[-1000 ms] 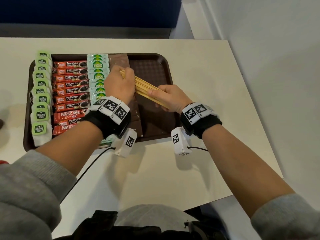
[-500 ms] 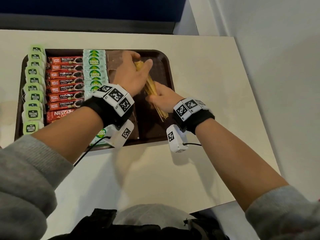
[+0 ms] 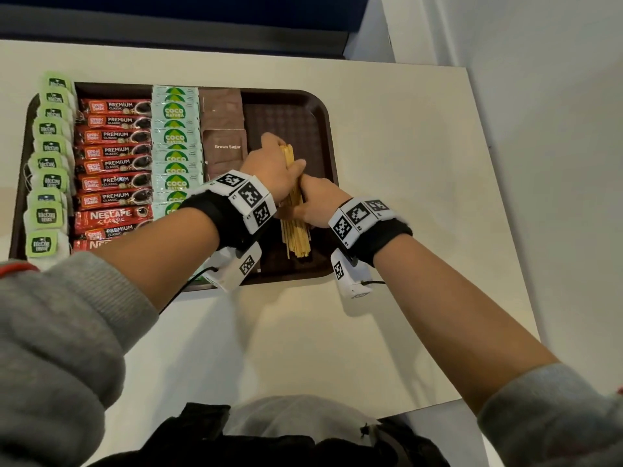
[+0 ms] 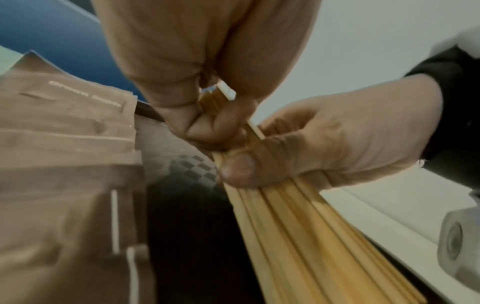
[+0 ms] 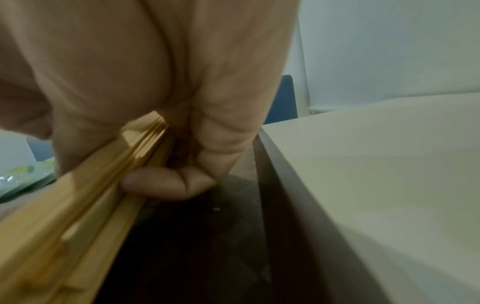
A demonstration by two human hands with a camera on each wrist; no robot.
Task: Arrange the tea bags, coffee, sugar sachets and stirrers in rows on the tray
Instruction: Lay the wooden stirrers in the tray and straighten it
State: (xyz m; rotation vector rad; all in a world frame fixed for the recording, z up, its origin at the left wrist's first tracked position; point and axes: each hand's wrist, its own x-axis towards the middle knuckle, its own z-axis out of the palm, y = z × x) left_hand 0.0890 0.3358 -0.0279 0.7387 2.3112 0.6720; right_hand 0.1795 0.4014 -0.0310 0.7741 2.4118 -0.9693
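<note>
both hands (image 3: pixel 274 168) (image 3: pixel 317 205) curled, side by side

light: even, soft shadows | head: sharp, edges warped | wrists: dim, blurred

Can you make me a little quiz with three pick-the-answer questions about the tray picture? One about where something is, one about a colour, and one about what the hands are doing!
1. Where is the bundle of pale wooden stirrers?
A. over the bare right part of the dark brown plastic tray
B. on the white table
C. on top of the tea bags

2. What colour are the paper tags on the tea bags in the leftmost row?
A. blue
B. green
C. yellow

3. What are the hands doing?
A. both lie flat on the table
B. only one touches the stirrers
C. both grip the stirrers

Answers:
1. A, the bundle sits right of the brown sugar sachets.
2. B, every tag is bright green.
3. C, the left hand and the right hand both curl round the bundle.
</note>
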